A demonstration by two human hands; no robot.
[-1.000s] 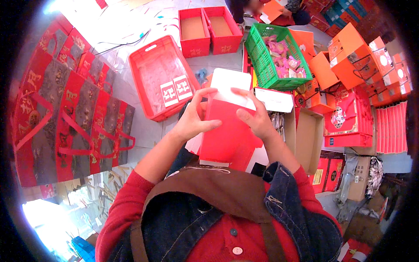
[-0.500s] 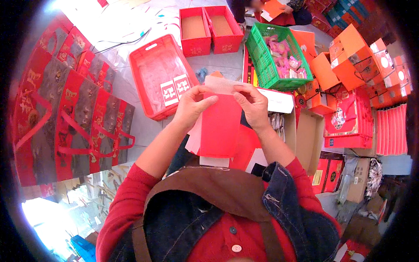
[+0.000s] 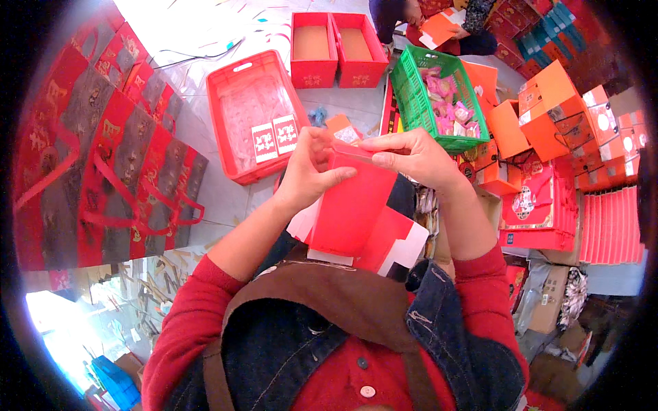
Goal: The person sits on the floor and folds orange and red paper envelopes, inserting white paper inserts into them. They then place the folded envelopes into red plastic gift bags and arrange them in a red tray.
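A red cardboard box [image 3: 348,216] lies across my lap, its far end between my two hands. My left hand [image 3: 310,171] grips the far left edge, with its thumb laid on the red face. At the far right corner my right hand [image 3: 415,156] pinches the end flap, thumb below and fingers above. That flap is bent over at the far edge. Beneath the box are more flat red card pieces with white flaps [image 3: 408,245], partly covered.
Ahead stand a red plastic crate [image 3: 223,130] with two printed cards, two red boxes [image 3: 314,74] and a green basket [image 3: 418,96] of pink packets. Orange boxes [image 3: 548,130] pile up at right, striped gift bags [image 3: 123,171] at left. Another person's hand [image 3: 460,31] holds orange card.
The pale flap that stood out beyond the box's far end is now folded over. My right hand has turned flatter across that edge, and the box has tilted slightly.
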